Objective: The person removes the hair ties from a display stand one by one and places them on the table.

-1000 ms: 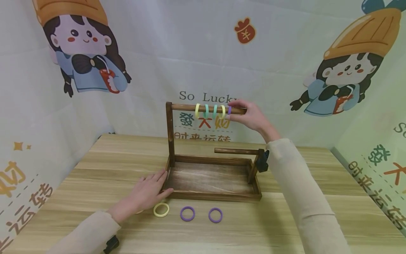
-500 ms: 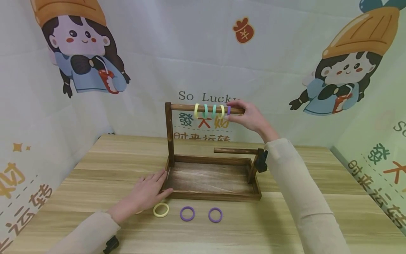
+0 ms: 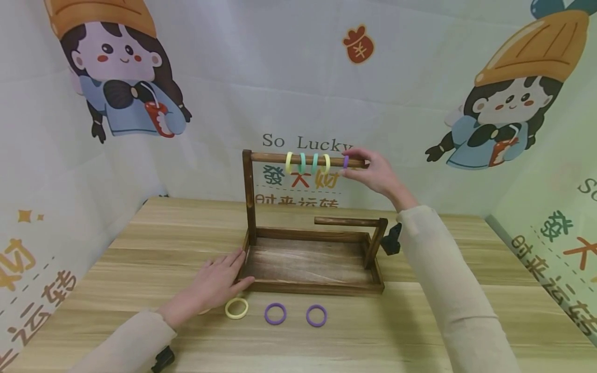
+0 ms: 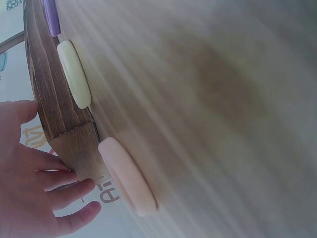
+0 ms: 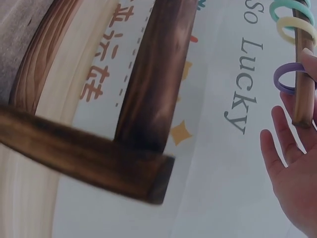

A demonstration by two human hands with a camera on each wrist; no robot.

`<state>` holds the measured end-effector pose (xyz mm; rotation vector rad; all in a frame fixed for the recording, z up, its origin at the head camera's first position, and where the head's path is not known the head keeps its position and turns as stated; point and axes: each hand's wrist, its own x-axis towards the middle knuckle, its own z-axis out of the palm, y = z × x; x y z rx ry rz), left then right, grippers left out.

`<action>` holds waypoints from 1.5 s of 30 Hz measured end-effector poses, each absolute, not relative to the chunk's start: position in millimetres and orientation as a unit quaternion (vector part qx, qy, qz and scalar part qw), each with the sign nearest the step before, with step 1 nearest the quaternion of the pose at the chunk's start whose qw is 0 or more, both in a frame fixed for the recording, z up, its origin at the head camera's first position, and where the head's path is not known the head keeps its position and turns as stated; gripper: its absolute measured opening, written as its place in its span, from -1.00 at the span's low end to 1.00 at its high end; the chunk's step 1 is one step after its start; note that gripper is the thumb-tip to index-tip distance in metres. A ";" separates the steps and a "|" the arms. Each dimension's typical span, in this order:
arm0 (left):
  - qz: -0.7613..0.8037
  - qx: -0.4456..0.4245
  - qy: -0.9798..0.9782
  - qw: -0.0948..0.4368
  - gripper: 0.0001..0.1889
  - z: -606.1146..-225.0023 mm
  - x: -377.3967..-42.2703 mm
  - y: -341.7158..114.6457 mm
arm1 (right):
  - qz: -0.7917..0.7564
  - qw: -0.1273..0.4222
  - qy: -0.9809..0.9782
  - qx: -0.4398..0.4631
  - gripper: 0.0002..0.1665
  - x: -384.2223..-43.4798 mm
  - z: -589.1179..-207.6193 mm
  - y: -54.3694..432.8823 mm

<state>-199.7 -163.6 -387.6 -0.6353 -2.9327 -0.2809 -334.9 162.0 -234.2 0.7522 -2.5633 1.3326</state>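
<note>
A purple ring point(image 3: 346, 162) encircles the upper wooden rod point(image 3: 270, 157) near its free right end. My right hand point(image 3: 373, 168) pinches that ring between thumb and fingers; in the right wrist view, the other fingers of the right hand point(image 5: 292, 163) spread past the rod's end. Two yellow and two green rings, among them a yellow ring point(image 3: 327, 163) and a green ring point(image 3: 314, 163), hang farther left on the rod. My left hand point(image 3: 212, 282), fingers extended, rests against the left end of the wooden tray point(image 3: 317, 288) that carries the rod's post.
A lower rod point(image 3: 347, 221) juts left from a short post at the tray's right. Before the tray lie a yellow ring point(image 3: 237, 308) and two purple rings, one purple ring point(image 3: 275, 314) in the middle. A pale pinkish ring point(image 4: 128, 178) lies near the left hand.
My right hand has slid the purple ring rightward along the upper rod, opening a gap from the yellow ring beside it. The left hand stays in place.
</note>
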 end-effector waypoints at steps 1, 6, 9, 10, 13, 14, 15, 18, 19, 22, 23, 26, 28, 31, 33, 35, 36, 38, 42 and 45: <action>-0.095 -0.212 -0.970 0.066 -0.31 -387.6 -199.6 -163.9 | 0.446 0.081 -0.855 0.252 -0.42 -334.9 -234.6 163.5; -0.102 -0.214 -0.969 0.074 -0.28 -389.0 -199.6 -164.8 | 0.443 0.093 -0.854 0.256 -0.44 -336.1 -237.2 170.3; -0.103 -0.208 -0.970 0.067 -0.32 -388.8 -199.7 -163.8 | 0.437 0.100 -0.857 0.254 -0.43 -336.4 -238.5 173.9; -0.101 -0.207 -0.971 0.065 -0.32 -388.8 -199.8 -163.6 | 0.434 0.102 -0.858 0.253 -0.43 -336.3 -238.8 174.9; -0.095 -0.204 -0.972 0.061 -0.33 -388.6 -200.4 -163.2 | 0.436 0.108 -0.858 0.250 -0.44 -335.1 -239.7 177.5; -0.094 -0.204 -0.973 0.060 -0.33 -388.4 -200.3 -163.0 | 0.437 0.109 -0.857 0.250 -0.45 -334.8 -240.0 178.5; -0.093 -0.204 -0.973 0.060 -0.32 -388.0 -200.3 -162.9 | 0.437 0.110 -0.857 0.249 -0.45 -334.3 -240.2 179.4; -0.092 -0.205 -0.973 0.060 -0.32 -387.8 -200.2 -162.8 | 0.440 0.114 -0.857 0.244 -0.44 -333.3 -241.1 182.6; -0.092 -0.205 -0.973 0.060 -0.31 -387.9 -200.3 -162.9 | 0.440 0.116 -0.857 0.241 -0.44 -333.1 -241.4 183.8; -0.091 -0.205 -0.973 0.058 -0.31 -388.7 -201.2 -163.3 | 0.441 0.123 -0.858 0.233 -0.44 -332.5 -242.4 187.7; -0.091 -0.204 -0.973 0.057 -0.31 -388.9 -201.4 -163.4 | 0.445 0.125 -0.857 0.230 -0.44 -332.5 -242.9 189.1; -0.091 -0.202 -0.974 0.054 -0.31 -389.4 -201.8 -163.6 | 0.453 0.132 -0.853 0.221 -0.46 -332.1 -245.1 194.1; -0.092 -0.201 -0.974 0.052 -0.31 -389.4 -201.6 -163.6 | 0.464 0.136 -0.849 0.216 -0.46 -331.7 -246.7 197.6; -0.091 -0.201 -0.974 0.050 -0.30 -389.1 -200.9 -163.3 | 0.472 0.143 -0.844 0.209 -0.46 -328.8 -248.7 202.9; -0.091 -0.201 -0.974 0.050 -0.30 -389.0 -200.8 -163.4 | 0.480 0.148 -0.841 0.204 -0.46 -325.8 -249.7 206.3; -0.090 -0.202 -0.974 0.050 -0.30 -389.2 -201.0 -163.7 | 0.487 0.153 -0.836 0.199 -0.47 -321.2 -249.9 208.8; -0.089 -0.202 -0.974 0.051 -0.30 -389.4 -201.1 -163.9 | 0.492 0.154 -0.834 0.197 -0.49 -317.3 -248.8 209.1; -0.088 -0.203 -0.974 0.051 -0.30 -389.5 -201.3 -164.1 | 0.502 0.158 -0.828 0.193 -0.50 -308.9 -246.2 208.5; -0.091 -0.204 -0.973 0.052 -0.31 -389.9 -201.5 -164.0 | 0.514 0.162 -0.819 0.197 -0.52 -298.0 -246.5 210.1; -0.093 -0.203 -0.973 0.052 -0.31 -390.0 -201.5 -163.7 | 0.527 0.157 -0.810 0.203 -0.51 -300.9 -256.6 217.6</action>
